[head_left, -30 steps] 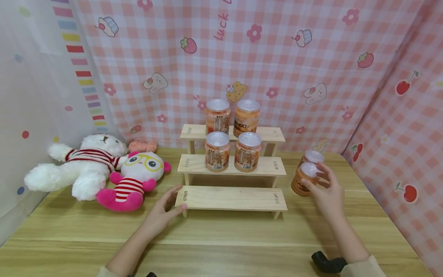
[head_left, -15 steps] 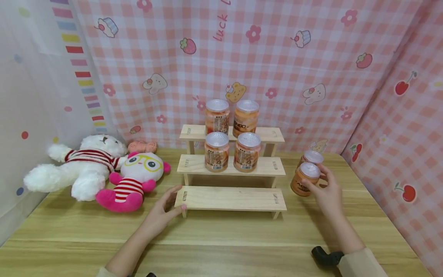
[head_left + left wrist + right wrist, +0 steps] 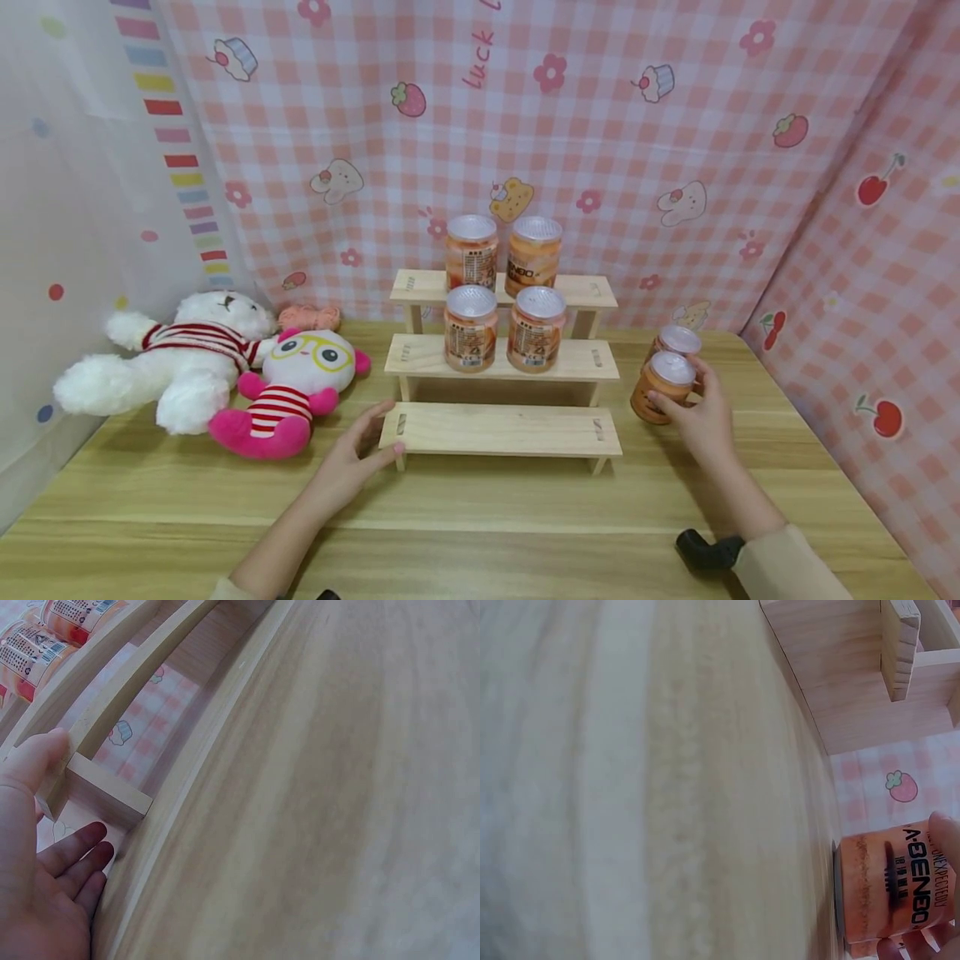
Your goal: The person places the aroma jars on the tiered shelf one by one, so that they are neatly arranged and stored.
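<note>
A three-tier wooden display stand [image 3: 502,429] stands mid-table. My left hand [image 3: 347,467] is at the left end of its lowest step, thumb at the front corner and index finger towards the back; in the left wrist view the other fingers [image 3: 86,855] extend loosely beside the leg. On the right, my right hand [image 3: 701,417] holds the nearer jar [image 3: 658,390], orange with a clear ridged lid, thumb across its front and fingers round its far side. The jar is upright; its label [image 3: 915,877] shows in the right wrist view. Another jar [image 3: 678,339] stands just behind, partly hidden.
Two jars [image 3: 471,333] stand on the middle step and two jars [image 3: 534,258] on the top step. A white plush bear [image 3: 198,358], a pink plush toy [image 3: 288,396] and pink yarn [image 3: 309,317] lie at left. A black curved object [image 3: 705,552] is by the right sleeve.
The right hand's thumb and fingers have closed in round the nearer jar, from hovering at its side to gripping it. The left hand and the stand stay put.
</note>
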